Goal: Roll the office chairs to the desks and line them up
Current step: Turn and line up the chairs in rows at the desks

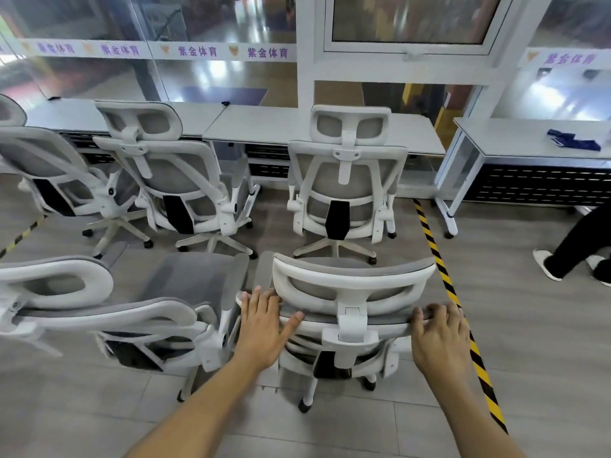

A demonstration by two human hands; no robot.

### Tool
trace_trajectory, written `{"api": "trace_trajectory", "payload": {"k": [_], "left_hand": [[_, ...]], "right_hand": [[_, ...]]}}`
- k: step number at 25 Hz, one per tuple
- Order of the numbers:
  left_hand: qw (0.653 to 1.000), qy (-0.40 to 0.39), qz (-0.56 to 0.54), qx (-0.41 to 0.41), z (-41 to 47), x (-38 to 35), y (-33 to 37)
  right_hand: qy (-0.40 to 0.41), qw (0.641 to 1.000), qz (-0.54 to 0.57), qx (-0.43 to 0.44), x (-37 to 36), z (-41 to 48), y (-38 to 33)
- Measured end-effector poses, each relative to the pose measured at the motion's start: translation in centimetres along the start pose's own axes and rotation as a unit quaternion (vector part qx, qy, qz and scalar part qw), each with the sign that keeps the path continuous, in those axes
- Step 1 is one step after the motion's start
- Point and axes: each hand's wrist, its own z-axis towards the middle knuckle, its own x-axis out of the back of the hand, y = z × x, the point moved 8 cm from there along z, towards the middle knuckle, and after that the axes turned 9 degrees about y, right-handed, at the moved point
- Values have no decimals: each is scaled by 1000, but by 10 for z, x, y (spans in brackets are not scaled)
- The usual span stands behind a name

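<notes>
A white-and-grey office chair [352,285] stands right in front of me, its back toward me. My left hand [263,320] rests on the left end of the backrest's top edge, fingers spread over it. My right hand [439,332] curls over the right end of the same edge. Straight ahead a matching chair [345,180] faces the long grey desk [297,127]. Two more chairs [165,173] [43,170] stand at the desk to the left. Another chair [109,312] stands close on my left, its armrest near my left hand.
A yellow-black floor tape [443,276] runs along the right of my chair. A second desk [529,140] stands at the right with a dark blue cloth [572,140] on it. A person's legs and white shoes [549,266] are at the far right. Glass partitions back the desks.
</notes>
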Motion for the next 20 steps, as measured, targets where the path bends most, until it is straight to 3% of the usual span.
{"api": "trace_trajectory", "payload": {"k": [10,20], "left_hand": [[998,-46,9,-31,23,-18,44],[999,8,-14,-29,17,-8,43]], "right_hand": [[45,993,80,-75,6,12,44],[35,999,25,-12,4,12,38]]}}
